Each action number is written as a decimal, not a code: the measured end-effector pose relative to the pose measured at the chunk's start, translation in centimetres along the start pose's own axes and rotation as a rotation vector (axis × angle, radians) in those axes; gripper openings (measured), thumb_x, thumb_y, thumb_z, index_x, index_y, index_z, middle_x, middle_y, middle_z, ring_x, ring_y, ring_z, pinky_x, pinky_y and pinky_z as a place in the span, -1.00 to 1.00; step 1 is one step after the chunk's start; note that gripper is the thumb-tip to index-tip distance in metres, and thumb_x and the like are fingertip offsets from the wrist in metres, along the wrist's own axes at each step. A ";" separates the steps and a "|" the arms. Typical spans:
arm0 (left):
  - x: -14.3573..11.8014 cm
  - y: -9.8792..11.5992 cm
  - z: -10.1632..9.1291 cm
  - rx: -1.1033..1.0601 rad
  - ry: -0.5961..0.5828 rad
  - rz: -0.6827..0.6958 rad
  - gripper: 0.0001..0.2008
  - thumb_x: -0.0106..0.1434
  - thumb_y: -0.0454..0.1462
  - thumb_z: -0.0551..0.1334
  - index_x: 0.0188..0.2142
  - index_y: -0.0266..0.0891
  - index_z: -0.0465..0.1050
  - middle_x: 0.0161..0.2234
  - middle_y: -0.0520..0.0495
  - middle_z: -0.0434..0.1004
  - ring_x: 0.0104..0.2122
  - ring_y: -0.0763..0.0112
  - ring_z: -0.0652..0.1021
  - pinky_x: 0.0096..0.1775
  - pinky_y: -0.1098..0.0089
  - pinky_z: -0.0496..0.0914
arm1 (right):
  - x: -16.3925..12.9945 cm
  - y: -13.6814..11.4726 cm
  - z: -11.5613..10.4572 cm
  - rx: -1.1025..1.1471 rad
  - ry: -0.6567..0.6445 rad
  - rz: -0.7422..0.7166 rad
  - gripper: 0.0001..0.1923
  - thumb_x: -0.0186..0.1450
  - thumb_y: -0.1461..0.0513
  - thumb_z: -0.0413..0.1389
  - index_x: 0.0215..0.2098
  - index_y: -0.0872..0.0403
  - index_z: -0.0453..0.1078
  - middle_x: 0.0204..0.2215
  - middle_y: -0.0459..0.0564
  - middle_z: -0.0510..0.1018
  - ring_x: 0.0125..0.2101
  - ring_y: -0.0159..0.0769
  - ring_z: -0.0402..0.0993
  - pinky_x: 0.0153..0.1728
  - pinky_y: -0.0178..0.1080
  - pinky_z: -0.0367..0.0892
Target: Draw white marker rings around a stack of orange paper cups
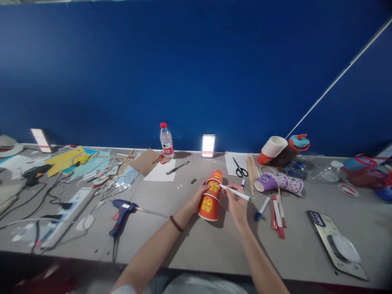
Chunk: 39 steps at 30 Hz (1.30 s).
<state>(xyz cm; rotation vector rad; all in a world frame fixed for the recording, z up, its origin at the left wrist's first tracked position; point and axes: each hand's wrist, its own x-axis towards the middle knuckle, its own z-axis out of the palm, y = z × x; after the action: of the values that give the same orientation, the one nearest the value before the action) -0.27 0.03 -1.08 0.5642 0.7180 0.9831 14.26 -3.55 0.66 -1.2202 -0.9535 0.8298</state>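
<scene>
My left hand [200,195] wraps the side of a stack of orange paper cups [211,197] lying tilted on the grey table [196,245], mouth toward me, near the middle of the bench. Fingers curl round the far side of the stack and are hidden there; only the thumb and knuckles show. A dark bead bracelet [177,224] sits on that wrist.

My right hand [236,202] pinches a white pen [237,192] — fingers closed narrow on its barrel, tip touching the upper cup's wall. Print on the cups is yellow, too small to read.

Just right of the hand: a blue-capped marker [262,208], red-and-white sticks [278,210], a bundle of wooden sticks [251,173], and purple patterned cups [278,182] on their side. Scissors [240,168] lie on a white sheet behind. Further right, a tilted stack of white-rimmed cups [271,149] leans by a brown bottle with a teal lid [295,146].

Left: blue glue gun [122,210], a power strip [69,212] with tangled cables, coloured paper scraps — hard to sort out. A water bottle [166,141] stands at the blue wall [196,61]; beside it a small card [208,145] is blurred out. A phone [337,245] lies near the right edge with a white puck-like thing on top; I cannot tell what. Far-right items are smeared and cut off.
</scene>
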 end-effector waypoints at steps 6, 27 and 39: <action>-0.3 0.1 0.5 0.047 0.022 0.031 -0.34 0.06 -0.21 0.40 0.12 -0.20 0.21 -0.08 -0.20 0.52 -0.26 0.23 0.60 -0.21 0.23 0.49 | 0.0 -0.2 0.1 0.027 0.006 -0.027 -0.67 0.19 -0.03 0.21 -0.29 0.03 0.36 -0.40 -0.05 0.54 -0.34 -0.19 0.55 -0.25 -0.15 0.45; 0.1 -0.3 0.0 0.037 0.043 0.071 -0.46 0.07 -0.23 0.37 0.04 -0.16 0.28 -0.05 -0.14 0.45 -0.21 0.24 0.56 -0.14 0.21 0.45 | 0.0 -0.8 0.0 -0.077 0.002 -0.070 -0.72 0.19 0.02 0.20 -0.32 0.06 0.41 -0.39 -0.02 0.58 -0.35 -0.21 0.53 -0.30 -0.18 0.45; 0.0 -0.1 0.1 0.066 0.056 0.077 -0.41 0.04 -0.22 0.40 0.05 -0.16 0.28 -0.08 -0.13 0.45 -0.24 0.27 0.57 -0.12 0.18 0.46 | 0.1 -1.0 0.1 -0.096 0.007 -0.072 -0.73 0.18 0.03 0.19 -0.34 0.06 0.41 -0.42 -0.03 0.57 -0.39 -0.22 0.51 -0.34 -0.21 0.43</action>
<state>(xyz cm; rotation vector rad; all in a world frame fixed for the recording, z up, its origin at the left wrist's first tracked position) -0.08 -0.03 -1.07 0.6280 0.7856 1.0525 14.21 -3.62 1.64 -1.2632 -1.0350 0.7293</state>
